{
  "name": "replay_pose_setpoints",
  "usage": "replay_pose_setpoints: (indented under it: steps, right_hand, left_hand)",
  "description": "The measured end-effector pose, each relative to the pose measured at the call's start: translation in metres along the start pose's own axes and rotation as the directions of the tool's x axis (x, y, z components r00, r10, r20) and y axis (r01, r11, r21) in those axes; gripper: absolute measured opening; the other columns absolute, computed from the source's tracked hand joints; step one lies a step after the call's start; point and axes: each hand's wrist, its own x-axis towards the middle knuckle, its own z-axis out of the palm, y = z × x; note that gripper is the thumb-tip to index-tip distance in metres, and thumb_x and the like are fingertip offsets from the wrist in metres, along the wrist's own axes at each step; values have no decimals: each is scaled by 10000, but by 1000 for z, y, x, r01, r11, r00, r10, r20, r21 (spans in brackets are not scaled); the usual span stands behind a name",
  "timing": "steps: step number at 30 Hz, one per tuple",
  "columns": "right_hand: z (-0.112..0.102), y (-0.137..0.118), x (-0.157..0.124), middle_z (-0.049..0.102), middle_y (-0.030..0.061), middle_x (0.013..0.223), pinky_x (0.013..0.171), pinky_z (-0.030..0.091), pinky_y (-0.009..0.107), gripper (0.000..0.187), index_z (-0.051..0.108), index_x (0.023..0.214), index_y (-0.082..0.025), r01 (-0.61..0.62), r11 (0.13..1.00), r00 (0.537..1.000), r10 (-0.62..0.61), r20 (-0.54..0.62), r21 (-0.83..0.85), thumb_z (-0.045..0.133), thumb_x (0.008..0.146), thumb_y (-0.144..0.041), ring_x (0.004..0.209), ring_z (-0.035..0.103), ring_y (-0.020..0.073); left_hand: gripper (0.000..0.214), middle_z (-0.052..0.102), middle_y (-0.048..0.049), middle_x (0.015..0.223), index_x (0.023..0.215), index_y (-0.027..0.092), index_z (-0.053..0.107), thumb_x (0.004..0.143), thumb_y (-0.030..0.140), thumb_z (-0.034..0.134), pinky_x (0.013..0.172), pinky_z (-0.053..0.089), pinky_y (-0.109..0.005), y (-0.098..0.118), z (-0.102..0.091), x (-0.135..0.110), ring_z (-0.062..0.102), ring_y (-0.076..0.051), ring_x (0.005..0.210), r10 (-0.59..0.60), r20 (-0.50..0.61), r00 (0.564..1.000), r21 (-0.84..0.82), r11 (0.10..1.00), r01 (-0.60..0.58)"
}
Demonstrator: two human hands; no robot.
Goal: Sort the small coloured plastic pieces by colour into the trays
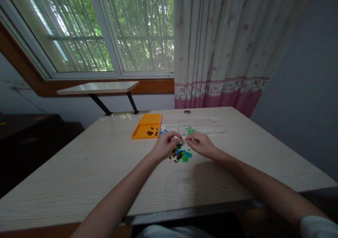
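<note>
A pile of small flat pieces (181,155) in green, blue, brown and yellow lies on the table between my forearms. Just above it, my left hand (167,143) has thumb and fingers bent together near something tiny that I cannot make out. My right hand (201,143) pinches close beside it, its fingertips almost meeting the left ones. Behind the hands stands a clear compartment tray (195,122). Green pieces (189,130) sit in one compartment, blue pieces (163,131) at its left end, and a few yellow pieces (217,128) toward the right.
An open orange box (150,119) left of the tray holds several brown pieces (152,131). At the table's (105,181) back left rises a small raised shelf (99,87) on black legs. A dark round spot (187,111) marks the back edge, before the curtain (216,55).
</note>
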Motion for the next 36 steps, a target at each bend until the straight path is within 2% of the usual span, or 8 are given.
replay_pose_setpoints:
  steps: [3, 6, 8, 13, 18, 29, 33, 36]
  right_hand:
    - [-7, 5, -1, 623, 28, 759, 609, 409, 210, 149, 622, 864, -184, 39, 999, 993, -37, 108, -19, 500, 824, -258, 647, 552, 114]
    - [-11, 12, -4, 642, 36, 823, 679, 429, 217, 153, 632, 886, -192, 98, 995, 964, -95, 248, -1, 502, 816, -234, 758, 587, 129]
    - [-11, 17, -5, 644, 40, 871, 716, 434, 227, 167, 635, 913, -196, 112, 994, 942, -108, 319, 5, 510, 806, -224, 801, 592, 135]
    - [-10, 21, -5, 644, 41, 884, 726, 438, 229, 181, 644, 918, -191, 105, 994, 909, -104, 404, 18, 514, 793, -205, 806, 593, 137]
    - [-10, 19, -5, 648, 41, 864, 723, 438, 230, 173, 650, 891, -187, 96, 995, 912, -101, 397, 33, 507, 796, -197, 789, 594, 135]
    - [-10, 19, -5, 651, 40, 854, 712, 437, 224, 179, 658, 894, -192, 94, 994, 913, -106, 394, 48, 511, 793, -189, 778, 599, 132]
    - [-9, 19, -5, 649, 36, 853, 714, 434, 224, 176, 656, 892, -194, 90, 995, 911, -97, 401, 36, 509, 795, -193, 780, 597, 131]
    - [-9, 19, -5, 645, 36, 854, 713, 434, 225, 165, 651, 882, -191, 86, 996, 913, -90, 397, 28, 509, 798, -203, 781, 595, 131]
  left_hand:
    - [221, 372, 66, 490, 833, 147, 629, 725, 334, 586, 451, 270, -168, 7, -16, 3, 337, -56, 460, 66, -229, 971, -31, 997, -75]
    - [220, 401, 60, 509, 848, 150, 626, 717, 325, 604, 457, 294, -165, 9, -30, 7, 347, -54, 467, 109, -473, 875, -61, 986, -155]
    - [221, 434, 54, 522, 847, 151, 630, 708, 322, 616, 452, 303, -163, 10, -35, 9, 354, -52, 465, 114, -540, 834, -67, 982, -177]
    - [205, 454, 53, 515, 832, 158, 650, 693, 308, 632, 444, 304, -157, 11, -30, 6, 363, -48, 459, 120, -494, 861, -53, 985, -167]
    - [226, 473, 39, 538, 848, 160, 656, 701, 330, 626, 453, 319, -159, 14, -25, 3, 391, -54, 479, 122, -457, 881, -41, 987, -158]
    - [245, 406, 54, 510, 836, 157, 643, 696, 356, 615, 443, 294, -165, 10, -27, 6, 366, -58, 461, 102, -459, 883, -22, 992, -126]
    - [262, 408, 55, 495, 842, 152, 633, 717, 372, 568, 445, 298, -178, -13, -39, 12, 381, -70, 447, 60, -452, 890, 94, 995, -19]
    - [247, 471, 28, 508, 848, 158, 637, 734, 349, 530, 458, 303, -203, -35, -56, 15, 437, -99, 464, -21, -504, 863, 277, 943, 185]
